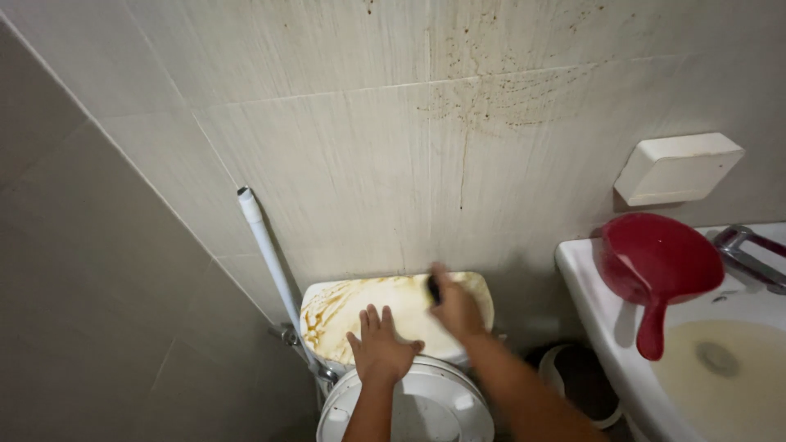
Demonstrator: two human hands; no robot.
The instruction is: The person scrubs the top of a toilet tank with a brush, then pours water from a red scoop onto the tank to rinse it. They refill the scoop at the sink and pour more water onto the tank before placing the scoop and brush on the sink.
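Left hand (pixel 380 348) lies flat, fingers spread, on the near edge of the brown-stained toilet tank lid (pixel 344 311). Right hand (pixel 455 308) is closed round a small dark thing (pixel 432 288), too blurry to identify, further back on it. Red dipper (pixel 655 266) sits on the sink (pixel 589 311) to the right.

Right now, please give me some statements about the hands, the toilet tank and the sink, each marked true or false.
1. The left hand rests flat on the stained tank lid. True.
2. The right hand is empty. False: it grips a small dark object.
3. A red dipper sits at the sink. True.
4. The toilet lid is raised. False: it is down.
5. A white pipe leans beside the tank. True.
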